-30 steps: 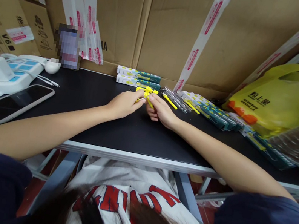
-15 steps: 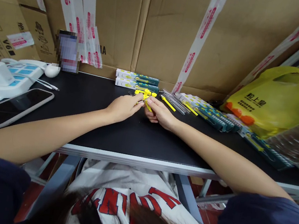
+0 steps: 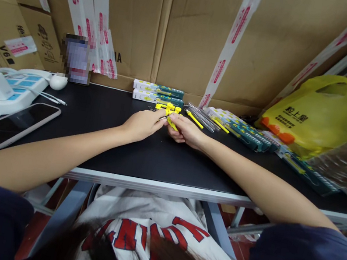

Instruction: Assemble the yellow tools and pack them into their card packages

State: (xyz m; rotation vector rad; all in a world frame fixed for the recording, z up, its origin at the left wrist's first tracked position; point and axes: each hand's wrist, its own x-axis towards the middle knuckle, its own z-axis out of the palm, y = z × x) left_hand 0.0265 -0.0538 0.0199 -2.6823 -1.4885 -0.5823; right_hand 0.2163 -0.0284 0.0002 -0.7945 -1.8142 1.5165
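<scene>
Big cardboard boxes (image 3: 190, 30) with red-and-white tape stand as a wall behind the black counter (image 3: 108, 141). At the right end of the counter lies a yellow plastic bag (image 3: 325, 113). At the left end a phone (image 3: 11, 124) lies flat, just beside a white power strip (image 3: 3, 90). Near the back, two long green-and-white packets (image 3: 158, 93) lie one above the other, and a row of the same packets (image 3: 243, 130) spreads to the right. In the middle the left hand (image 3: 143, 124) and the right hand (image 3: 185, 131) meet low over the counter. The fingers of both hands are narrow and pinch one small yellow piece (image 3: 172, 123) between them. Just behind it lies a little heap of yellow parts (image 3: 168, 108).
</scene>
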